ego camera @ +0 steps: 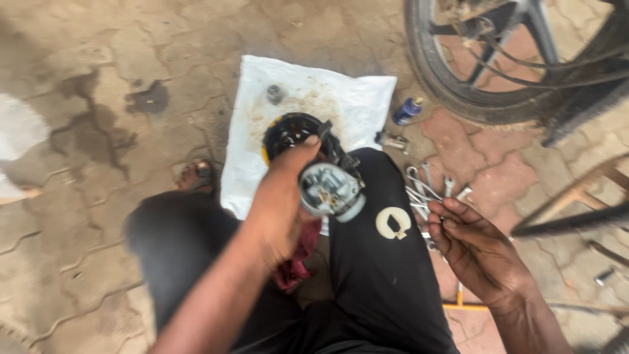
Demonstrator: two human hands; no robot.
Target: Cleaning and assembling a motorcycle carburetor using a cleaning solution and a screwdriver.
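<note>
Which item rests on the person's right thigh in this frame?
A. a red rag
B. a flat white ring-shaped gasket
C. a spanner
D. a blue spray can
B: the white gasket lies on the black trouser leg, between the left hand holding the carburettor and the empty right hand; the can and spanners lie on the paving.

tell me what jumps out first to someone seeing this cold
The eye lands on the grey metal engine part held up in the left hand at the centre, above the person's black trousers. Behind it lies a stained white cloth on the paving with a round black part on it. At the right, the open right hand hovers over a cluster of spanners, below a motorcycle wheel.
</note>
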